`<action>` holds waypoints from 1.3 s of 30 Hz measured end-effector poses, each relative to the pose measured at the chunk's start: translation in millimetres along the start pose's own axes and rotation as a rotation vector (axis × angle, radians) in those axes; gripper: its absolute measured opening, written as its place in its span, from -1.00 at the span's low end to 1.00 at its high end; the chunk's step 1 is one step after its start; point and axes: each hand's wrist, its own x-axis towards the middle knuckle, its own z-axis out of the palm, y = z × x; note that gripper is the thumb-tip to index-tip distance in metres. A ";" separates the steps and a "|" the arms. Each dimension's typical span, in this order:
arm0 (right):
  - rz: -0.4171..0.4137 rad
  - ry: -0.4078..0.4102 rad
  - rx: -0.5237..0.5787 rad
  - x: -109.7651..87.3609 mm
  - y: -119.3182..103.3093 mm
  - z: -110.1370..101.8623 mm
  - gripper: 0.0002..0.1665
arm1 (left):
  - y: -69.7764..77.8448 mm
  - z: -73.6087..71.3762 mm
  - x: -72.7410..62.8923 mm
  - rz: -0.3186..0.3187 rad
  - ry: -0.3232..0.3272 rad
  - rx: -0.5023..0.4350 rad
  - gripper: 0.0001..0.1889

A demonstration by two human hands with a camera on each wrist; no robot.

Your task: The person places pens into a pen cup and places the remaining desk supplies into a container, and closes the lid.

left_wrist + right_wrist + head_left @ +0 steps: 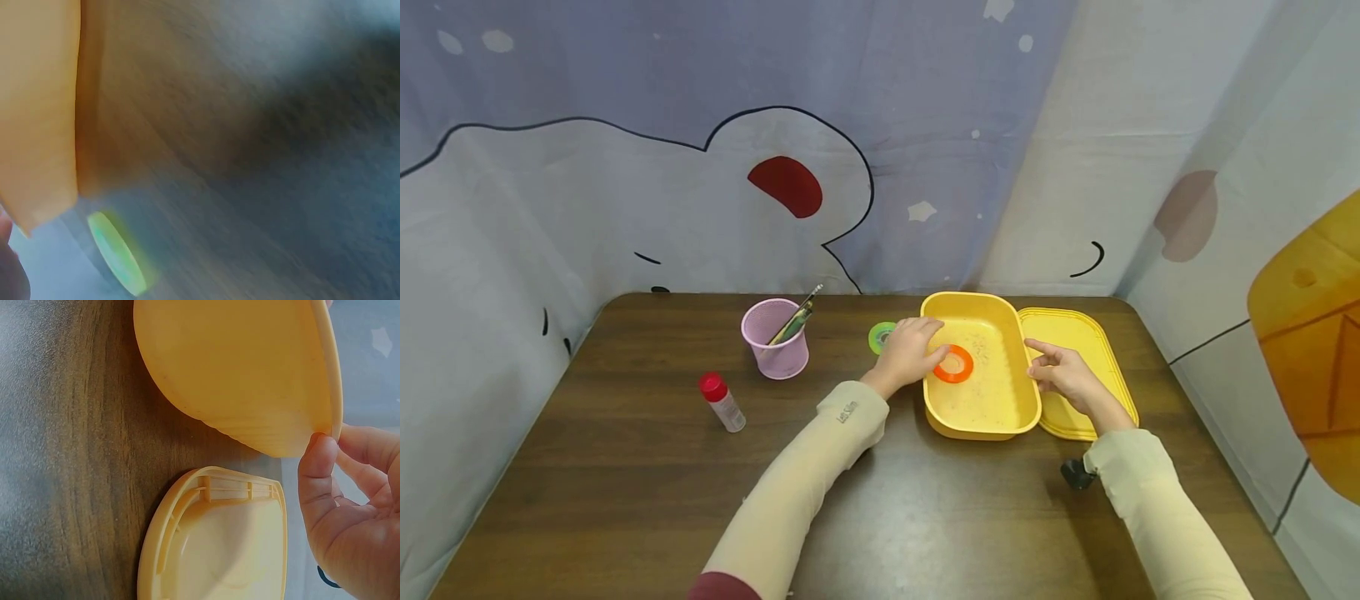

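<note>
Head view: on the worktop [625, 500], a box [992, 400] is flanked on the right by a lid [1078, 333]; the box's right rim is pinched by the fingers of the right hand [1070, 377], its left rim overlapped by the left hand [904, 354], whose fingers' grip cannot be told; an orange ring [967, 365] is seen inside the box

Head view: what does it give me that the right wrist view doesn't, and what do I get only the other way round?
Only the head view: the purple cup, the red-capped stick, the green roll and the orange ring.

Only the right wrist view: the small ribs inside the rim of the yellow lid, and the right outer wall of the yellow box.

Both: box, lid, tabletop, and the right hand at the box's rim.
</note>
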 end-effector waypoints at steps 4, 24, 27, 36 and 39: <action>0.009 0.004 0.000 0.5 0.4 -0.2 -0.28 | -12.1 1.7 -2.8 -0.071 0.125 -0.002 -0.54; 0.007 0.000 0.019 0.9 0.7 0.1 -0.28 | -62.6 7.6 -23.2 -0.362 -0.164 0.003 -0.06; 0.007 -0.003 0.022 0.5 0.7 -0.1 -0.28 | -68.1 7.5 -26.5 -0.378 -0.202 0.009 -0.03; 0.010 -0.008 0.030 0.7 1.8 -0.7 -0.28 | -72.5 6.7 -27.0 -0.397 -0.258 0.011 -0.04; 0.011 -0.008 0.034 1.2 2.7 -0.6 -0.28 | -71.7 8.4 -24.4 -0.399 -0.259 0.017 -0.07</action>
